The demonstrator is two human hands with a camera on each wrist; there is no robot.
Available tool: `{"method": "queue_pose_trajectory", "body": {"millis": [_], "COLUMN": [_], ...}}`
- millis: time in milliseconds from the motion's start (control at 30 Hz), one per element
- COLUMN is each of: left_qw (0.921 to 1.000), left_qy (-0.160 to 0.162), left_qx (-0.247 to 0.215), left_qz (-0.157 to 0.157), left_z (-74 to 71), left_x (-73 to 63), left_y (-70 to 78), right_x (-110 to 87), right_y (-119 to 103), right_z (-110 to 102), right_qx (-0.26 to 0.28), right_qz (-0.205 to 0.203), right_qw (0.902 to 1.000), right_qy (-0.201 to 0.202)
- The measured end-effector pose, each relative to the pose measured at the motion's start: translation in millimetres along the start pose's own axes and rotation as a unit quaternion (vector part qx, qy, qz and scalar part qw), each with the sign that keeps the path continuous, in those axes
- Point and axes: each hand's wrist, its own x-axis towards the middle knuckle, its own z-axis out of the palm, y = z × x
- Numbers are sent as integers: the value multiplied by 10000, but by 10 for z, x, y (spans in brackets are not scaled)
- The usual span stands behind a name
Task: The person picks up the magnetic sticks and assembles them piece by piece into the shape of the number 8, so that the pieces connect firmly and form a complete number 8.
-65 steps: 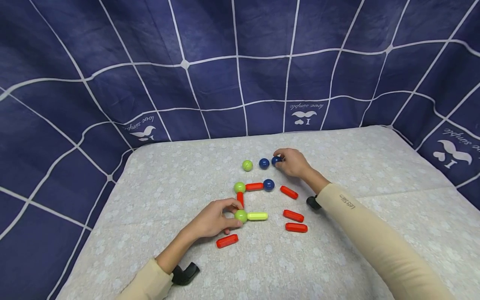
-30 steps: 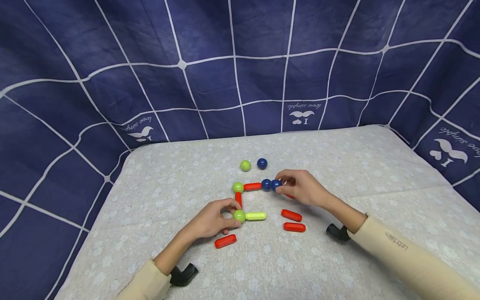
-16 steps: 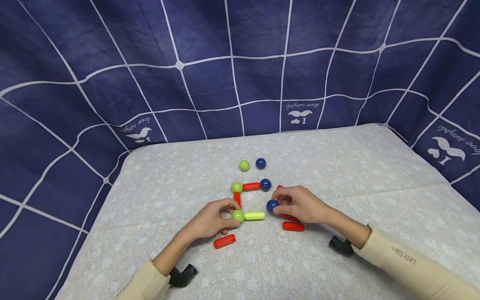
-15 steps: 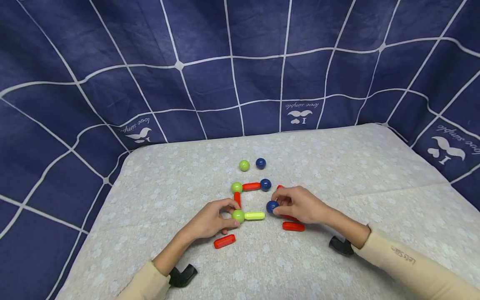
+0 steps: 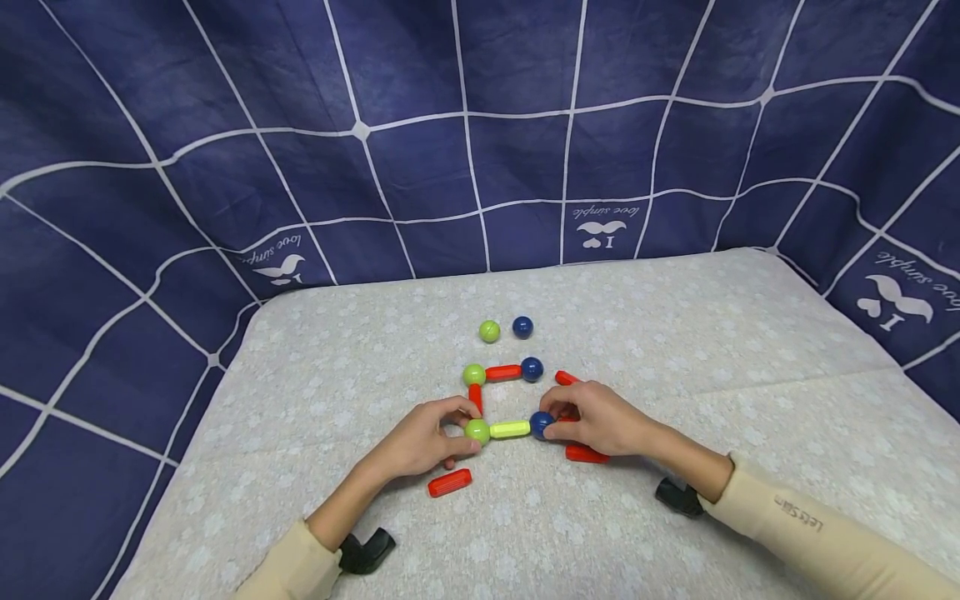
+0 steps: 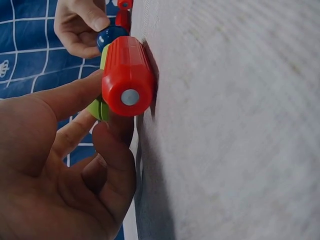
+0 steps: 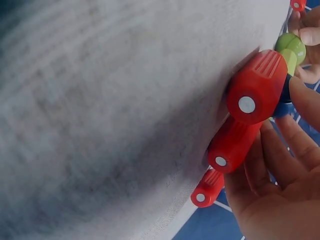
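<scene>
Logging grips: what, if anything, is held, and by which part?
Left hand: nearest green ball, by its far and near sides. Right hand: nearest blue ball, by its right side.

From my station I see a worktop point(image 5: 330, 333) under a pale cloth point(image 5: 525, 533) patterned with small flowers. At the far side, a spare green ball point(image 5: 490, 332) lies just left of a spare blue ball point(image 5: 522, 327). Nearer me is a joined shape, open on the right: the far blue ball point(image 5: 532, 368), a far red rod point(image 5: 502, 372), the corner green ball point(image 5: 474, 375), a side red rod point(image 5: 476, 398), the near green ball point(image 5: 477, 430), a yellow rod point(image 5: 510, 429) and the near blue ball point(image 5: 539, 424). A single red rod point(image 5: 450, 482) lies at near left. To the right lie three more, one behind another, each partly hidden from me: back rod point(image 5: 566, 377), middle rod point(image 7: 235, 142), front rod point(image 5: 587, 454).
</scene>
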Motion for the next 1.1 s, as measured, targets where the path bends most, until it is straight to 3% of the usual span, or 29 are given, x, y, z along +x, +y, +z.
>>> {"method": "queue_pose_trajectory", "body": {"millis": [1100], "left_qw": [10000], "left_qy": [-33], "left_qx": [-33], "left_qz": [4], "left_z": [5], "left_x": [-3], "left_y": [-13], "right_x": [-40], "right_y": [-8], "right_z": [5], "right_qx": [5], "right_qz": [133], "right_qw": [9999], "right_qy": [39]}}
